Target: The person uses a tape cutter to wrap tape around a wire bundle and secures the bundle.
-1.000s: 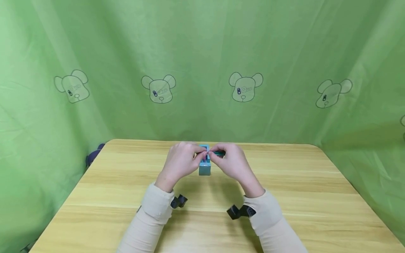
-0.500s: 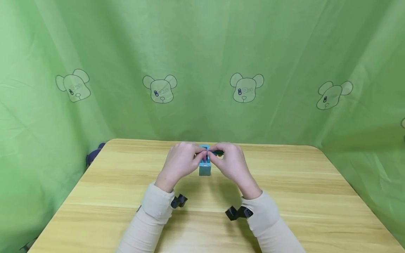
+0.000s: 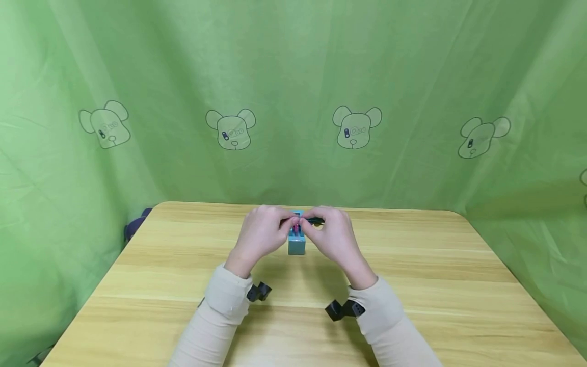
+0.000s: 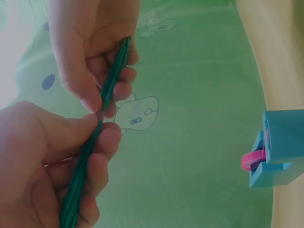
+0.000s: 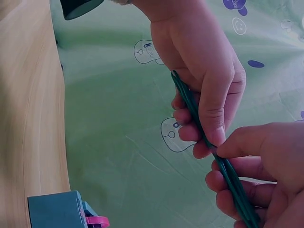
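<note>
Both hands meet above the far part of the table, thumbs almost tip to tip. A slim dark green bundle of strands (image 4: 78, 185) runs through both of them. My left hand (image 3: 261, 232) pinches it between thumb and fingers. My right hand (image 3: 334, 234) pinches it right alongside; that hand (image 5: 280, 166) has its fingers curled under the bundle in the right wrist view. A small pale pinkish patch shows on the bundle between the thumbs. Behind and below the hands stands a light blue tape dispenser (image 3: 296, 246) with a pink roll (image 4: 253, 160), partly hidden in the head view.
The wooden table (image 3: 183, 295) ends at a rounded far edge just past the dispenser. A green curtain (image 3: 293, 61) with mouse-head prints hangs around the back and sides. A dark purple object (image 3: 135, 224) shows beyond the left table edge.
My right hand and forearm have shifted slightly to the left. The thumbs have moved a little, and more of the pink roll shows below them. The dispenser stays in place.
</note>
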A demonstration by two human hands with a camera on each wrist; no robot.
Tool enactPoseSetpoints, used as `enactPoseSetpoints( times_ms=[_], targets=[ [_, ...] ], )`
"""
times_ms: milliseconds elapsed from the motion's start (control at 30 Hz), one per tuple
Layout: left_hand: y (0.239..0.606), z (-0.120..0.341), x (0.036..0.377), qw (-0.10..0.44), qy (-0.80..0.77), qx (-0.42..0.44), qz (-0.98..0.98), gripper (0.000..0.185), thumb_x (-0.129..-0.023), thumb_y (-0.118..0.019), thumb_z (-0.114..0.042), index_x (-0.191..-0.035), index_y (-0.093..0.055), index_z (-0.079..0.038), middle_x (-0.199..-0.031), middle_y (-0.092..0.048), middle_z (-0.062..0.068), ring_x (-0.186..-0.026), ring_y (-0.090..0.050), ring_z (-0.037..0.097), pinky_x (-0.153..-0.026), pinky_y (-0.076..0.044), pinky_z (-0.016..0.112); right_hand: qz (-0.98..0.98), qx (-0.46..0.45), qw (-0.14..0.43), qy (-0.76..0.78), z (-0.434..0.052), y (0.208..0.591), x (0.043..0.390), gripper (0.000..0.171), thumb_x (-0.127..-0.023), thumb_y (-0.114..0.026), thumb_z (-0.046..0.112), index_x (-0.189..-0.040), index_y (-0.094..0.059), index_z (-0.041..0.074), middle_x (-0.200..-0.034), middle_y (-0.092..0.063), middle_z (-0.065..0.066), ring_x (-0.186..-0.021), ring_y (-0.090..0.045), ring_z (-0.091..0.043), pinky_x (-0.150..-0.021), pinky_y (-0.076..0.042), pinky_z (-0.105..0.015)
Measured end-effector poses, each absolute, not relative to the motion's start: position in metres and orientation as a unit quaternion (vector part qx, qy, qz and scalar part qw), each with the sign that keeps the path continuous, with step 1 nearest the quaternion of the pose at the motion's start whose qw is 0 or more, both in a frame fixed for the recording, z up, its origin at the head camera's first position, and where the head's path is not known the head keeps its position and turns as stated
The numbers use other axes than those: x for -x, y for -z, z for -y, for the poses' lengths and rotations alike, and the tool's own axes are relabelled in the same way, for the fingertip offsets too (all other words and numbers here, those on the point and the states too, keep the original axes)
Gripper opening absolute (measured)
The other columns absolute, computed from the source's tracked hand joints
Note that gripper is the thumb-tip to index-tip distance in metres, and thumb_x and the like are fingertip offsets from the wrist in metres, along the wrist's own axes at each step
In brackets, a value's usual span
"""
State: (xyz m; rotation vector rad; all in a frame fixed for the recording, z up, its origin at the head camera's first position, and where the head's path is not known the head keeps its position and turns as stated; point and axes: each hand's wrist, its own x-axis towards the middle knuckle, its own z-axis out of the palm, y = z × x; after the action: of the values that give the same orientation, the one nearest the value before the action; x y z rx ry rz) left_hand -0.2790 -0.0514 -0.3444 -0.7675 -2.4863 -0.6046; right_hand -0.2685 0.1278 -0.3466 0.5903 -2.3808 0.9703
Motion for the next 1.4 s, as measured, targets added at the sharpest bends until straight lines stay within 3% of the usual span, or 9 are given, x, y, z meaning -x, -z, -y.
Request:
enactPoseSetpoints(
  times_ms=[167, 333, 600, 833, 1167, 1267, 1400],
  targets=[
    [0.3457, 0.0516, 0.2796, 0.251, 0.220, 0.289, 0.897, 0.014, -0.095, -0.068, -0.026, -0.090, -0.080, -0.020, -0.087, -0.074, -0.006, -0.059, -0.056, 0.007, -0.053, -0.043, 0.026, 0.877, -0.201, 0.233, -0.369, -0.1281, 0.3465, 0.2676, 0.008, -0.086, -0.072, 0.015, -0.088, -0.079, 0.011, -0.085, -0.073, 0.001, -0.078, -0.065, -0.016, -0.067, -0.051, -0.036],
    [0.3462, 0.0522, 0.2793, 0.273, 0.217, 0.301, 0.888, 0.012, -0.093, -0.070, -0.024, -0.094, -0.081, -0.019, -0.094, -0.075, -0.004, -0.075, -0.067, 0.012, -0.063, -0.051, 0.029, 0.884, -0.181, 0.206, -0.379, -0.1280, 0.3440, 0.2663, 0.011, -0.088, -0.070, 0.019, -0.090, -0.078, 0.012, -0.085, -0.072, 0.002, -0.073, -0.061, -0.015, -0.064, -0.048, -0.033],
    [0.3467, 0.0541, 0.2787, 0.280, 0.217, 0.307, 0.883, 0.011, -0.092, -0.071, -0.023, -0.094, -0.081, -0.018, -0.093, -0.075, -0.004, -0.078, -0.068, 0.013, -0.068, -0.051, 0.033, 0.895, -0.185, 0.175, -0.367, -0.1279, 0.3410, 0.2660, 0.012, -0.090, -0.069, 0.020, -0.089, -0.077, 0.012, -0.084, -0.071, 0.003, -0.074, -0.060, -0.014, -0.067, -0.049, -0.034],
    [0.3468, 0.0538, 0.2791, 0.269, 0.232, 0.306, 0.883, 0.014, -0.093, -0.069, -0.024, -0.096, -0.081, -0.017, -0.094, -0.074, -0.004, -0.073, -0.066, 0.011, -0.061, -0.048, 0.027, 0.895, -0.185, 0.187, -0.361, -0.1273, 0.3407, 0.2662, 0.012, -0.090, -0.070, 0.020, -0.092, -0.078, 0.011, -0.084, -0.072, 0.002, -0.073, -0.061, -0.016, -0.064, -0.047, -0.034],
    [0.3456, 0.0529, 0.2784, 0.249, 0.238, 0.289, 0.893, 0.016, -0.094, -0.066, -0.028, -0.095, -0.081, -0.020, -0.099, -0.075, -0.004, -0.084, -0.069, 0.013, -0.066, -0.052, 0.031, 0.887, -0.199, 0.230, -0.346, -0.1278, 0.3449, 0.2672, 0.011, -0.087, -0.074, 0.019, -0.092, -0.078, 0.010, -0.088, -0.073, -0.001, -0.079, -0.063, -0.018, -0.066, -0.048, -0.036],
    [0.3446, 0.0534, 0.2776, 0.235, 0.242, 0.278, 0.899, 0.017, -0.095, -0.066, -0.029, -0.096, -0.081, -0.021, -0.100, -0.074, -0.005, -0.073, -0.066, 0.010, -0.059, -0.048, 0.028, 0.880, -0.208, 0.243, -0.350, -0.1280, 0.3467, 0.2677, 0.009, -0.086, -0.076, 0.017, -0.090, -0.078, 0.009, -0.087, -0.072, 0.000, -0.081, -0.063, -0.018, -0.067, -0.048, -0.037],
    [0.3427, 0.0537, 0.2770, 0.212, 0.250, 0.266, 0.906, 0.018, -0.095, -0.065, -0.031, -0.097, -0.081, -0.022, -0.088, -0.073, -0.007, -0.051, -0.048, 0.008, -0.048, -0.036, 0.027, 0.874, -0.216, 0.255, -0.354, -0.1283, 0.3476, 0.2677, 0.008, -0.084, -0.077, 0.015, -0.089, -0.078, 0.009, -0.085, -0.072, 0.001, -0.082, -0.063, -0.018, -0.068, -0.048, -0.036]
  ],
)
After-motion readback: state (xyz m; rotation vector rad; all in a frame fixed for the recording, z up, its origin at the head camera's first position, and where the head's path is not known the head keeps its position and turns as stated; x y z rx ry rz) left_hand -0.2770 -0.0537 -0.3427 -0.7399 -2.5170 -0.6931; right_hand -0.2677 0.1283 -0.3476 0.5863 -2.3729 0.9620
